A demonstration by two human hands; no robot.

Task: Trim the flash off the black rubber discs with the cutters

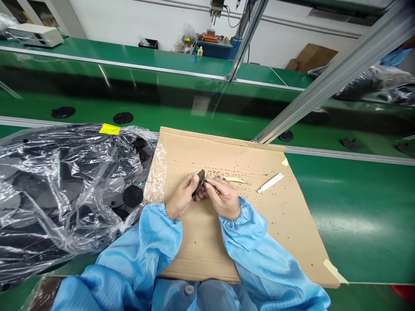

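A round black disc (200, 182) is gripped on edge between the thumb and fingers of my left hand (181, 196), above the cardboard sheet (207, 255). My right hand (223, 198) is closed, its thumb and fingertips pinched against the disc's right face. Whatever small piece those fingertips may hold is hidden. Just beyond my right hand lies a small tool with a pale yellow handle (236, 179). A flat white strip-like tool, perhaps a utility knife (270, 183), rests farther right. Tiny dark bits are scattered over the cardboard around my hands.
On the left, a large clear plastic bag (74, 190) holds many black discs and bears a yellow label (110, 129). Loose discs (123, 118) lie on the green line behind. A metal post (311, 86) slants up at the right. Tape (333, 270) holds the cardboard's corner.
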